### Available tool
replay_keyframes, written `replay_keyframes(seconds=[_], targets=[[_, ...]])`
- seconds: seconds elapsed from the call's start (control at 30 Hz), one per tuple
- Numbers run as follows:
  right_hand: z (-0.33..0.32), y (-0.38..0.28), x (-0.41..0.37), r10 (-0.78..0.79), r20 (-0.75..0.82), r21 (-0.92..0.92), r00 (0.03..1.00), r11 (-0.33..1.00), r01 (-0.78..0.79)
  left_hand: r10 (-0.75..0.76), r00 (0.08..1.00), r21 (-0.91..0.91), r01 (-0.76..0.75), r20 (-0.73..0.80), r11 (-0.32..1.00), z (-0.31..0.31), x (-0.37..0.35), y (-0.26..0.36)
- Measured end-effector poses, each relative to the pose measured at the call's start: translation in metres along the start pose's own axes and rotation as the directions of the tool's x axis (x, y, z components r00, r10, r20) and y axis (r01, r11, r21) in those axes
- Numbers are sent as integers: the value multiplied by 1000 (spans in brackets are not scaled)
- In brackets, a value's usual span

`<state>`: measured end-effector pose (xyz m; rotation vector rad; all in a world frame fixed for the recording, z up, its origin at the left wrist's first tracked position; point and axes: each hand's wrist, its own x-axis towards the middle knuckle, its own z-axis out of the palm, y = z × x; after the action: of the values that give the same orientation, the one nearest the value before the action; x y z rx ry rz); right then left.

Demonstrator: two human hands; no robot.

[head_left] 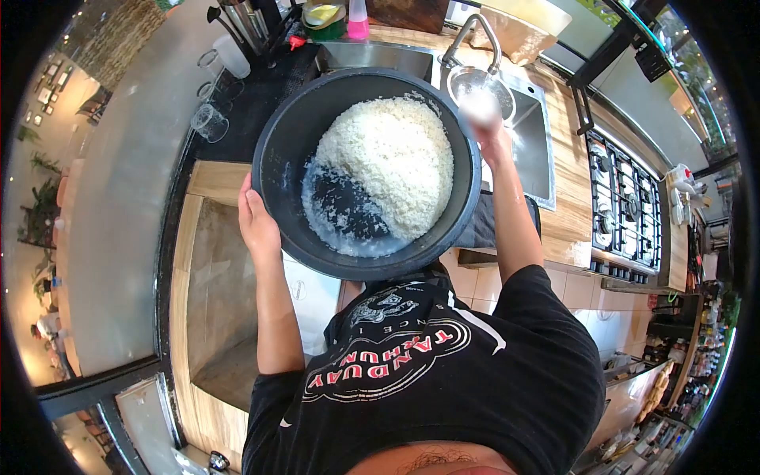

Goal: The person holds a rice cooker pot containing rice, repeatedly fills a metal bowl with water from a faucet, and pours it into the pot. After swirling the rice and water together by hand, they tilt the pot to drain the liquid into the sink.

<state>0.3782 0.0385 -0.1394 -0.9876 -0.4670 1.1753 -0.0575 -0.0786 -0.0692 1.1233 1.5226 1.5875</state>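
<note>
A large dark pot [277, 210] is tilted in front of my body. It holds a heap of wet white rice [388, 158], with cloudy water and loose grains along the lower left of the bottom. My left hand [260, 226] grips the pot's left side, fingers against the outer wall near the rim. Beyond the pot's right rim, my right hand [489, 134] reaches over the sink to a round metal strainer [459, 79] below the tap. Bright glare and blur whiten the fingers there, so I cannot tell whether they hold the strainer.
A curved tap [475, 24] rises behind the steel sink [538, 150]. Glasses [210, 123] stand on the dark counter at left, near a pink bottle [358, 24] at the back. At right is a gas stove [629, 198]. A dark cloth [483, 226] hangs by the sink.
</note>
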Motion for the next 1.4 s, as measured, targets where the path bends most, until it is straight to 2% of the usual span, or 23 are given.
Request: replay_keyframes(seconds=[0.17, 0.23, 0.3, 0.33, 0.37, 0.43, 0.47, 0.5, 0.6, 0.77, 0.9, 0.97, 1.1, 1.27, 1.4], targets=[[-10, 9, 9, -13, -7, 7, 1000, 1000, 13, 0, 1000, -13, 0, -5, 1000, -2, 0, -2], [-32, 21, 32, -20, 81, -21, 996, 1000, 22, 42, 999, 94, -40, -17, 995, -1, -1, -1], [-32, 25, 32, -30, 81, -8, 996, 999, 31, 13, 1000, -26, -13, -6, 1000, -2, 3, -11], [-36, 27, 32, -71, 69, -140, 995, 987, 80, 25, 1000, -15, -25, -10, 1000, 0, 1, -5], [-33, 24, 32, -63, 115, -69, 991, 995, 71, 36, 999, 0, -36, -16, 999, 1, 0, -1], [-25, 18, 23, -3, 48, 74, 999, 997, -1, 45, 999, -43, -46, -14, 998, -2, 0, -5], [-19, 15, 16, -31, 52, 119, 998, 993, 24, 20, 1000, -50, -20, -4, 999, -2, 1, -6], [-15, 10, 11, 14, 15, 92, 1000, 996, -16, 29, 1000, -58, -29, -3, 998, -3, 2, -5], [-16, 11, 9, -6, 12, 100, 1000, 995, 5, 51, 999, 10, -51, 15, 999, -4, 2, -5], [-16, 12, 12, 11, -10, 114, 1000, 993, -9, 11, 1000, -74, -11, 4, 997, -4, 2, -9], [-27, 19, 19, -34, 61, 118, 998, 993, 27, 15, 1000, -39, -14, 4, 999, -6, 5, -17], [-27, 18, 19, -24, 40, 118, 999, 993, 19, 35, 999, 12, -35, -6, 999, -5, 3, -13], [-22, 13, 14, -11, 32, 123, 999, 992, 7, -18, 1000, 60, 18, 3, 998, -1, -1, 1], [-23, 12, 14, 2, 6, 123, 1000, 992, -3, 9, 1000, -20, -9, 19, 1000, 0, -1, -1], [-24, 10, 14, -3, 4, 114, 1000, 994, 2, 2, 1000, 30, -2, 16, 1000, -2, 1, -3]])
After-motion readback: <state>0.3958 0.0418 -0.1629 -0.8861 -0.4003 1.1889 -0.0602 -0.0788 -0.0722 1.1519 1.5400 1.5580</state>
